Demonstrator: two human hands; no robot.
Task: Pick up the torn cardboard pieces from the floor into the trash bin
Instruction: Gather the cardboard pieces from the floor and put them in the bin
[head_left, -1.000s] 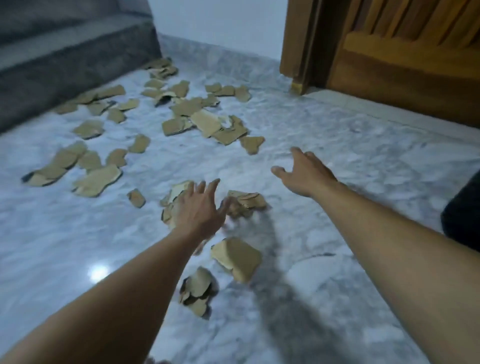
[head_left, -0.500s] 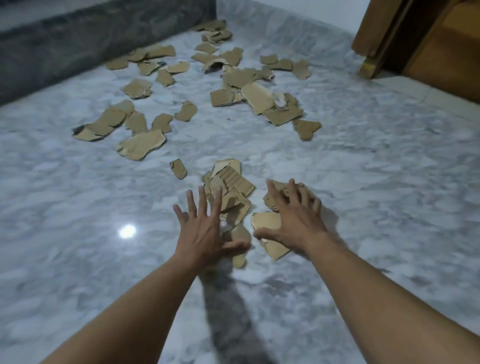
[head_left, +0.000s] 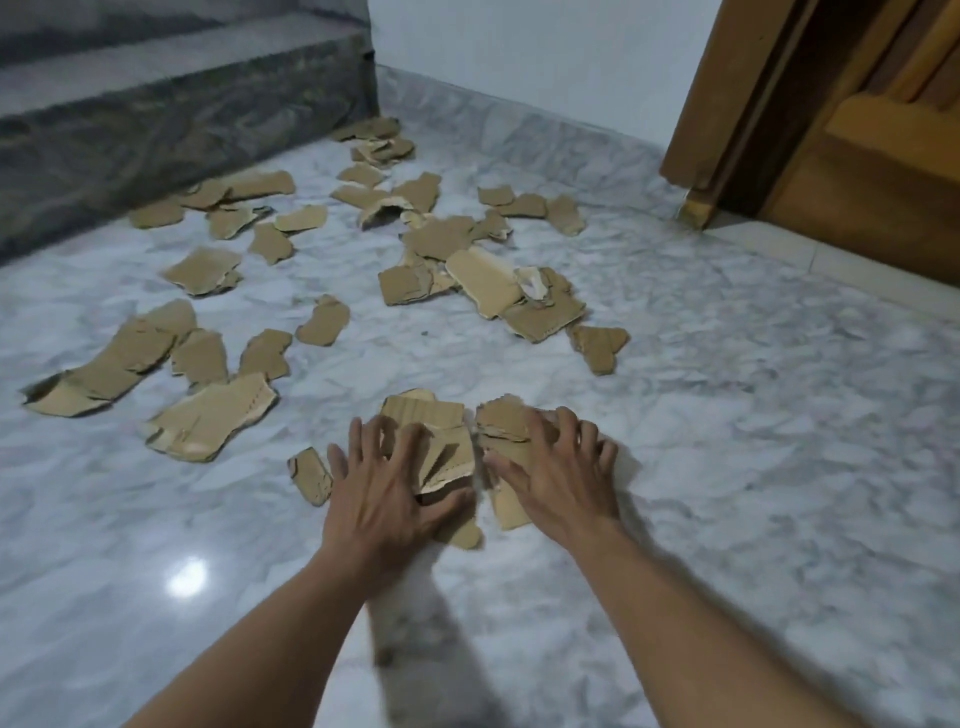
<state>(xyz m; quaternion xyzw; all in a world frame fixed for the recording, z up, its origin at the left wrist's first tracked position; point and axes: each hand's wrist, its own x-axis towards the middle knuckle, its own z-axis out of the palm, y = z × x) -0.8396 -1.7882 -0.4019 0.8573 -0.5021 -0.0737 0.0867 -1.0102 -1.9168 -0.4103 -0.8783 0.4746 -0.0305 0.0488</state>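
Torn brown cardboard pieces lie scattered over the marble floor (head_left: 727, 467). A small heap of pieces (head_left: 441, 431) sits right in front of me. My left hand (head_left: 384, 488) presses flat on the heap's left side with fingers spread. My right hand (head_left: 561, 478) rests on the right side, fingers spread and curled over a piece (head_left: 501, 418). One small scrap (head_left: 310, 475) lies just left of my left hand. A large piece (head_left: 213, 418) lies further left. No trash bin is in view.
A dark stone step (head_left: 156, 119) rises at the back left. A wooden door and its frame (head_left: 831, 130) stand at the back right. Many more pieces (head_left: 483, 280) spread from the heap toward the far wall (head_left: 519, 52).
Both hands have come down onto the heap and drawn closer together. The pieces under them are bunched tighter than before. The view has swung a little.
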